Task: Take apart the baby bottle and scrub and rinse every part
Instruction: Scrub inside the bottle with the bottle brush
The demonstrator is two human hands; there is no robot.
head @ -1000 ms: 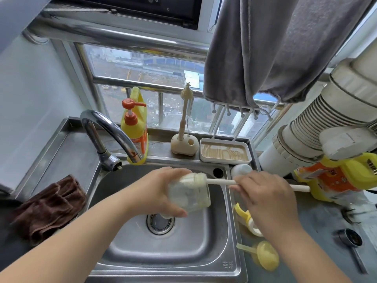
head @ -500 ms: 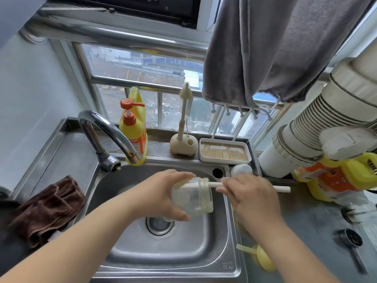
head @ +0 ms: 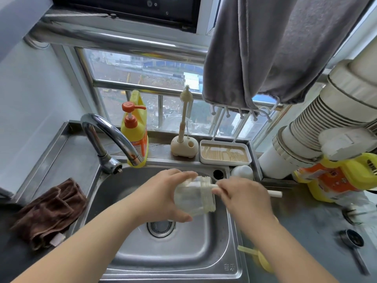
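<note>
My left hand (head: pixel 163 198) grips the clear baby bottle body (head: pixel 193 197), held on its side over the steel sink (head: pixel 126 250) with the mouth pointing right. My right hand (head: pixel 244 198) holds the white handle of a bottle brush (head: pixel 274 193); the brush head is pushed deep inside the bottle. A yellow bottle part (head: pixel 263 260) with a straw lies on the counter right of the sink, partly hidden by my right forearm. A white cap (head: pixel 241 171) sits behind my right hand.
The faucet (head: pixel 108 135) arches over the sink's back left, with a yellow soap pump bottle (head: pixel 134 127) beside it. A small brush in a holder (head: pixel 184 147) and a tray (head: pixel 224 155) stand on the sill. A brown cloth (head: pixel 49 211) lies left; a yellow jug (head: pixel 334 180) right.
My right hand moved left, pushing the brush from the bottle's mouth deep into the bottle. The bottle stayed over the sink in my left hand.
</note>
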